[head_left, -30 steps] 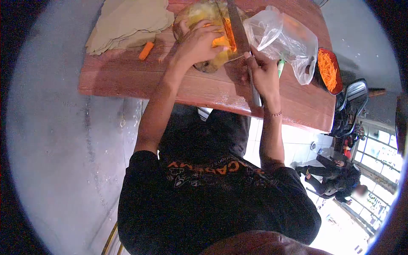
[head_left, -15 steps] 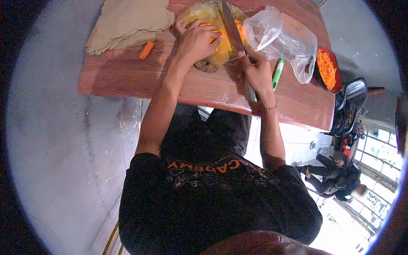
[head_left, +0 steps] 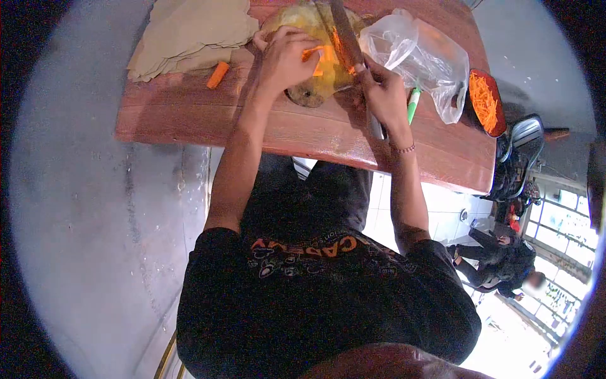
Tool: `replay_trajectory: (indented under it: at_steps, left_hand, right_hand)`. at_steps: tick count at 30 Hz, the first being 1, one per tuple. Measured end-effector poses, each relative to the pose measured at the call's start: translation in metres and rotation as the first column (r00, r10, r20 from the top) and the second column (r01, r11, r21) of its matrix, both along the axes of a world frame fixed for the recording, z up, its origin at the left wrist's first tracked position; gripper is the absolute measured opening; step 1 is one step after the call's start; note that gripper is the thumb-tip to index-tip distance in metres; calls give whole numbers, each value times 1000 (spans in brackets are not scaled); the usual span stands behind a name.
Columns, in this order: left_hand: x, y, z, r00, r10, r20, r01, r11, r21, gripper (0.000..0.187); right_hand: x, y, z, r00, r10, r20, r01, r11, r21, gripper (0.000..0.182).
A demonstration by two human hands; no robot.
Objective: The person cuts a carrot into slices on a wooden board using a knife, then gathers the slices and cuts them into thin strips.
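Note:
My right hand (head_left: 386,100) is wrapped round the handle of a knife (head_left: 345,36), its long blade pointing away from me over a round wooden cutting board (head_left: 305,96). On the board, my left hand (head_left: 283,62) has bent fingers against thin carrot slices (head_left: 325,65); the fingertips are partly hidden. Cut carrot strips (head_left: 339,45) lie along the blade's edge. Left of the board, a carrot chunk (head_left: 218,74) rests on the table. A green-and-white handle (head_left: 413,105) lies just beyond my right hand.
Brown paper sheets (head_left: 192,38) cover the far left of the reddish wooden table (head_left: 189,120). A clear plastic bag (head_left: 435,66) lies right of the board, beside a tray of shredded carrot (head_left: 485,104) at the edge. Another person (head_left: 505,259) is in the background at right.
My left hand has shifted slightly left, away from the blade, with its fingers drawn back. The knife has moved a little, and more carrot strips show beside it.

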State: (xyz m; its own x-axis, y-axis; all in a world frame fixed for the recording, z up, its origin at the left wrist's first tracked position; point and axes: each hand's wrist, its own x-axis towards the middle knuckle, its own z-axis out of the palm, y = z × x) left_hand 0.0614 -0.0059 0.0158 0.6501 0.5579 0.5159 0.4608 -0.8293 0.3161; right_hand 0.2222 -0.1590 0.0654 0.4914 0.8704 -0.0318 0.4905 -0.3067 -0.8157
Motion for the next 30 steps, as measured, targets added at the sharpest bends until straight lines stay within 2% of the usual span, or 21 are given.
replay_trajectory:
  at_steps: [3, 6, 7, 9, 11, 12, 15, 17, 20, 24, 26, 28, 30]
  left_hand:
    - [-2, 3, 2, 999, 34, 36, -33, 999, -29, 25]
    - [-6, 7, 2, 996, 82, 42, -81, 996, -34, 26]
    - [-6, 9, 1, 989, 113, 97, -110, 993, -37, 27]
    - [-7, 19, -6, 979, 144, 147, -139, 989, -40, 28]
    - [-10, 35, -21, 934, 132, 332, -85, 985, -153, 31]
    - [-15, 34, -15, 935, 135, 329, -88, 984, -152, 31]
    - [-30, 25, 4, 927, 94, 364, -22, 980, -196, 33]
    - [-41, 6, 11, 892, 133, 432, 49, 922, -385, 28]
    - [-54, -14, -2, 935, 130, 330, -11, 940, -340, 30]
    - [-44, -35, -9, 928, 144, 345, 0, 923, -384, 39]
    - [-39, -38, 0, 968, 188, 166, -167, 978, -128, 48]
    - [-33, -36, -1, 961, 215, 174, -194, 973, -129, 51]
    - [-30, -34, -3, 954, 240, 182, -218, 967, -131, 53]
  right_hand:
    - [-5, -10, -17, 995, 52, 84, -60, 994, 95, 37]
    - [-15, -18, -8, 1000, 30, 7, -30, 998, 63, 37]
    - [-13, -17, -12, 1000, 31, 4, -31, 998, 63, 37]
    - [-8, -14, -23, 984, 36, 173, -65, 984, 166, 37]
    - [-12, -13, -14, 992, 16, 123, -29, 995, 100, 37]
    - [-14, -11, -10, 997, -7, 77, 4, 1000, 30, 37]
    - [-13, -9, -6, 997, 18, 73, -18, 1000, 0, 36]
    - [-19, -10, 3, 1000, -9, 29, 9, 1000, 8, 34]
    - [-20, -10, -7, 998, -35, -50, 37, 998, 50, 31]
    - [-22, -9, -14, 990, 30, -141, -2, 981, 193, 24]
    - [-26, -12, -9, 985, 8, -175, 22, 986, 165, 24]
    - [-25, -12, -14, 979, -20, -205, 49, 989, 137, 23]
    - [-20, -12, -32, 933, 23, -359, 53, 978, 200, 25]
